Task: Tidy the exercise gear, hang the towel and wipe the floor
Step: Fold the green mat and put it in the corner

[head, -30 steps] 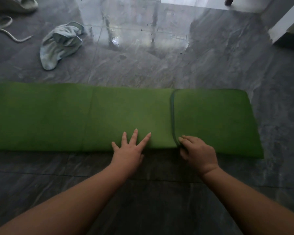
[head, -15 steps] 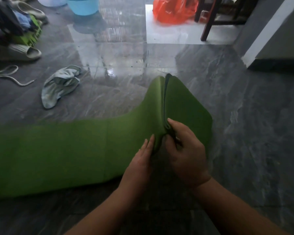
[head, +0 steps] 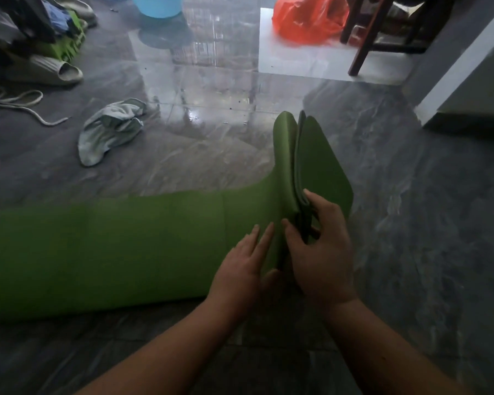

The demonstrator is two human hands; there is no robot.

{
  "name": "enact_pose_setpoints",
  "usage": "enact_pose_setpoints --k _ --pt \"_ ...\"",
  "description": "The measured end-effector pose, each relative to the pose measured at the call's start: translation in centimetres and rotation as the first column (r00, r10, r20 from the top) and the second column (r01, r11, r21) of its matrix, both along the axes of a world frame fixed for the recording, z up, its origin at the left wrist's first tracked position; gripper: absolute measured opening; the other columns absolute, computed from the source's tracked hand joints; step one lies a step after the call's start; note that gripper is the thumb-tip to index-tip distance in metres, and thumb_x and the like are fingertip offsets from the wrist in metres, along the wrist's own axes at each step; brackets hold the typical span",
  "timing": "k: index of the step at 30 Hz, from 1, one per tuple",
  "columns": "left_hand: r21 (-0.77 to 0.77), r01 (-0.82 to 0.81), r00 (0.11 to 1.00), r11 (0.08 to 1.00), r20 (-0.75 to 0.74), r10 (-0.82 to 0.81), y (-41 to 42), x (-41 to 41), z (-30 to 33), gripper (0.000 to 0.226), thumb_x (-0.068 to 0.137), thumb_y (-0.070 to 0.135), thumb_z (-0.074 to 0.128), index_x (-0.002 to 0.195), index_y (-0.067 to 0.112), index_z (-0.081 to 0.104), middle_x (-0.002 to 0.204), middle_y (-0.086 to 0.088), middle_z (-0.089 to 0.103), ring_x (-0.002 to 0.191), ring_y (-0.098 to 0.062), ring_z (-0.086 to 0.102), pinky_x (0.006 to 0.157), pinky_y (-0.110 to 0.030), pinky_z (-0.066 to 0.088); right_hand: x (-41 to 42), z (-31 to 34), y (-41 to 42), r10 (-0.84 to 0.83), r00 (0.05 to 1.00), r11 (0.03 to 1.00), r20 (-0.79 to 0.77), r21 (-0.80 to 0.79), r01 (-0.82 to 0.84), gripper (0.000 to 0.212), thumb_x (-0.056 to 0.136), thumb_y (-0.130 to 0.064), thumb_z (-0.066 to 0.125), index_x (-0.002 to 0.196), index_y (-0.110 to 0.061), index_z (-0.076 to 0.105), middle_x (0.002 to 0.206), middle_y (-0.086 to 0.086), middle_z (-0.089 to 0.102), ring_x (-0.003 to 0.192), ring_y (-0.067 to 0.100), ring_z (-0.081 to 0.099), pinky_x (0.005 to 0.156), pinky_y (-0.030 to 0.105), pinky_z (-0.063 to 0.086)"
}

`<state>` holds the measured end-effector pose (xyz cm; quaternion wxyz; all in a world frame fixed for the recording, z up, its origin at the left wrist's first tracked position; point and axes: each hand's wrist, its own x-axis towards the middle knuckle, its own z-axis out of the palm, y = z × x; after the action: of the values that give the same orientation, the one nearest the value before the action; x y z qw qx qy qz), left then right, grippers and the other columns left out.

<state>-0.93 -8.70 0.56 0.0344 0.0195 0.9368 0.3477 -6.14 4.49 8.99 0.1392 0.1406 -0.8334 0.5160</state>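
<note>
A person's two bare forearms reach forward from the bottom edge over a dark grey, glossy marbled floor (head: 411,223). A green exercise mat (head: 111,252) lies across the floor, its long axis running left to right across the view. Its left part lies flat and runs out of the left edge. Its right end is folded and lifted, so the folded layers stand upright on edge and point away from the viewer toward the far side of the room.

The right hand (head: 320,252) grasps the folded end, thumb on the left face and fingers curled round the dark layered edge on the right. The left hand (head: 240,269) has its fingers straight and together, pressing flat against the mat's left face just beside the fold, gripping nothing.

Beyond the mat, to the upper left and well apart from it, a crumpled pale green towel (head: 111,129) lies on the floor. Farther left lie a coiled white rope (head: 20,102) and a beige slipper (head: 52,71), near a heap of clothes (head: 26,21). At the top edge stand a light blue bucket (head: 157,5), an orange plastic bag (head: 308,19) and the dark wooden legs of a chair (head: 365,38).
</note>
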Motion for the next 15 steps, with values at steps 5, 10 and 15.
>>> enact_pose_setpoints --k 5,10,15 --pt "-0.526 0.098 0.964 0.845 0.260 0.051 -8.9 4.9 -3.6 0.096 0.094 0.041 0.055 0.145 0.043 -0.027 0.165 -0.004 -0.011 0.152 -0.026 -0.002 0.122 -0.046 0.010 0.4 -0.8 -1.7 0.089 0.996 0.993 -0.026 0.075 -0.087 0.054 0.081 -0.008 0.077 0.130 -0.020 0.057 0.116 -0.008 0.055 0.106 0.003 0.057 0.088 0.029 0.053" --pt "-0.637 0.120 0.787 0.762 0.529 0.318 -19.3 9.2 -6.0 0.092 0.093 0.050 0.055 0.152 0.040 -0.014 0.163 -0.006 -0.019 0.149 -0.033 -0.017 0.118 -0.063 0.002 1.1 -1.3 -5.5 0.209 0.976 0.941 -0.065 0.285 -0.182 0.059 0.077 -0.019 0.080 0.129 -0.028 0.054 0.119 -0.003 0.059 0.096 0.023 0.065 0.068 0.038 0.055" --pt "-0.611 0.151 0.742 0.777 0.589 0.319 -23.9 10.9 -7.0 0.095 0.091 0.049 0.059 0.149 0.049 -0.016 0.164 0.002 -0.016 0.150 -0.035 -0.010 0.113 -0.072 0.006 1.8 -2.9 -7.9 0.301 0.950 0.839 -0.082 0.495 -0.223 0.061 0.072 -0.020 0.084 0.127 -0.028 0.060 0.119 -0.004 0.062 0.088 0.027 0.068 0.059 0.029 0.048"
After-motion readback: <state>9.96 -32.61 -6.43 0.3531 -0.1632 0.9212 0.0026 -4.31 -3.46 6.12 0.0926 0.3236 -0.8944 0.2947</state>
